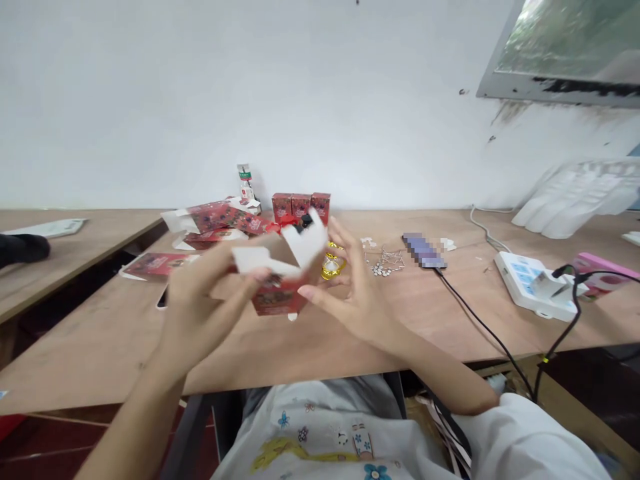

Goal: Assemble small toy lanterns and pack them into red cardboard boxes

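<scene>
A small red printed cardboard box (pixel 277 300) is raised over the table, its white flaps standing up and its top unfolded. My left hand (pixel 205 293) grips the left side, thumb in front near the rim. On the right, my right hand (pixel 353 293) holds the box with its thumb against the side and its fingers curved behind. A gold hourglass-like item (pixel 331 267) shows between my right fingers and the box; whether it touches the hand I cannot tell. The box's inside is mostly hidden by the flaps.
Three closed red boxes (pixel 301 205) stand by the wall, near a tube (pixel 244 175). Flat red cartons (pixel 215 219) lie at left. Metal chains with small round pieces (pixel 385 265), a phone (pixel 424 251) on a cable and a white power strip (pixel 533 283) are at right.
</scene>
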Action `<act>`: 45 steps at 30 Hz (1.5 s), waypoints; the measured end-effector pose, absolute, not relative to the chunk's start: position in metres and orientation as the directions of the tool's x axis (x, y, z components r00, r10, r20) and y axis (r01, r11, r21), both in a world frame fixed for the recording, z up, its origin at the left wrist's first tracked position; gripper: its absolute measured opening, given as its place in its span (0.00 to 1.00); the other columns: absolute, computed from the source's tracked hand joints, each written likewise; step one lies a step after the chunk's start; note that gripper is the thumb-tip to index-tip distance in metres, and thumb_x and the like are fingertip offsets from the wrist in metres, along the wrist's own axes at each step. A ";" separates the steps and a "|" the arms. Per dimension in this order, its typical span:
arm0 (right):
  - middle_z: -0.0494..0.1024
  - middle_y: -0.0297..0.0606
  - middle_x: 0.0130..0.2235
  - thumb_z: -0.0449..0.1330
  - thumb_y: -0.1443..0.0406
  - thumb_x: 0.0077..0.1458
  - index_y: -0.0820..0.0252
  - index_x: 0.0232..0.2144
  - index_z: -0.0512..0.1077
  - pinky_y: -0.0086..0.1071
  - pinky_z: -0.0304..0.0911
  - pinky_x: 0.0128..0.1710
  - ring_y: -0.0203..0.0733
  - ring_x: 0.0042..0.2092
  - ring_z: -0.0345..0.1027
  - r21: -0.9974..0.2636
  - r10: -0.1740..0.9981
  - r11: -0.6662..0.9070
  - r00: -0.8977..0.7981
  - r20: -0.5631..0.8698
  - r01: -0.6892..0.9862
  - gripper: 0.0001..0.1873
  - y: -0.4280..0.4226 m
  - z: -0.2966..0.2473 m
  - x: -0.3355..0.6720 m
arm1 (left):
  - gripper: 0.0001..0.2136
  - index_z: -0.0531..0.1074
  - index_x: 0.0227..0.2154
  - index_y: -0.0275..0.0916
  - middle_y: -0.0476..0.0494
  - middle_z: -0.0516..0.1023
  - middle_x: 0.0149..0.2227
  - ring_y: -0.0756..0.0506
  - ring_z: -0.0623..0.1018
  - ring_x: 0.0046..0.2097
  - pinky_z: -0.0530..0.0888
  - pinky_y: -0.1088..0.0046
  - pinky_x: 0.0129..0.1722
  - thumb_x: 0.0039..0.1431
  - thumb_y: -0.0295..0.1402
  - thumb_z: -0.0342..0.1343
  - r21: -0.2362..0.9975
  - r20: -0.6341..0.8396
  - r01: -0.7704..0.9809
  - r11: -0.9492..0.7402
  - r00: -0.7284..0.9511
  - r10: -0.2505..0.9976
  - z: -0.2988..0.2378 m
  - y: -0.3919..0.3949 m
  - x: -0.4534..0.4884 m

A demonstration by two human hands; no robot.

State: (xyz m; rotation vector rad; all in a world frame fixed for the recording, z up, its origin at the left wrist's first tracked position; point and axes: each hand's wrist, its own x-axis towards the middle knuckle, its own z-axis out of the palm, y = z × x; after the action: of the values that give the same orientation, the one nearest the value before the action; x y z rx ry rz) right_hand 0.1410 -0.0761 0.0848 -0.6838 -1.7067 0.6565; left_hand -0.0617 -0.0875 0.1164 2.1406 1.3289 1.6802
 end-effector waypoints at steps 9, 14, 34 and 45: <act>0.77 0.35 0.37 0.60 0.60 0.54 0.57 0.36 0.72 0.31 0.69 0.33 0.36 0.35 0.72 -0.834 0.852 0.464 -0.406 0.329 0.298 0.08 -0.069 0.108 0.174 | 0.13 0.72 0.49 0.44 0.46 0.79 0.46 0.46 0.79 0.44 0.75 0.74 0.42 0.62 0.33 0.53 0.308 0.638 0.537 -0.786 0.496 0.589 0.109 -0.083 -0.053; 0.78 0.33 0.34 0.57 0.71 0.49 0.54 0.44 0.67 0.31 0.66 0.35 0.38 0.35 0.73 -0.751 0.858 0.477 -0.428 0.284 0.456 0.18 -0.069 0.109 0.177 | 0.10 0.74 0.45 0.44 0.47 0.80 0.43 0.47 0.79 0.43 0.75 0.73 0.41 0.61 0.32 0.54 0.331 0.637 0.465 -0.821 0.532 0.558 0.102 -0.075 -0.047; 0.80 0.34 0.34 0.62 0.67 0.44 0.59 0.32 0.80 0.27 0.72 0.35 0.34 0.36 0.74 -0.992 0.857 0.127 -0.502 0.116 -0.012 0.10 -0.041 0.102 0.173 | 0.22 0.61 0.53 0.41 0.39 0.74 0.51 0.43 0.75 0.53 0.73 0.61 0.53 0.56 0.31 0.58 0.509 0.810 0.399 -0.763 0.078 0.581 0.078 -0.062 -0.018; 0.80 0.35 0.34 0.65 0.67 0.42 0.60 0.30 0.78 0.34 0.74 0.42 0.36 0.38 0.75 -0.978 0.891 0.167 -0.404 0.204 -0.127 0.08 -0.040 0.101 0.168 | 0.10 0.70 0.43 0.39 0.43 0.78 0.45 0.46 0.78 0.48 0.75 0.66 0.50 0.59 0.24 0.53 0.346 0.915 0.597 -0.723 -0.047 0.400 0.071 -0.059 -0.012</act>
State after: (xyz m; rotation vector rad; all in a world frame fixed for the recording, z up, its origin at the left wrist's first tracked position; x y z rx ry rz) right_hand 0.1677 -0.0404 0.1008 -0.7654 -1.5271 1.4010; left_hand -0.0124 -0.0588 0.0715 2.2702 1.2027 2.0703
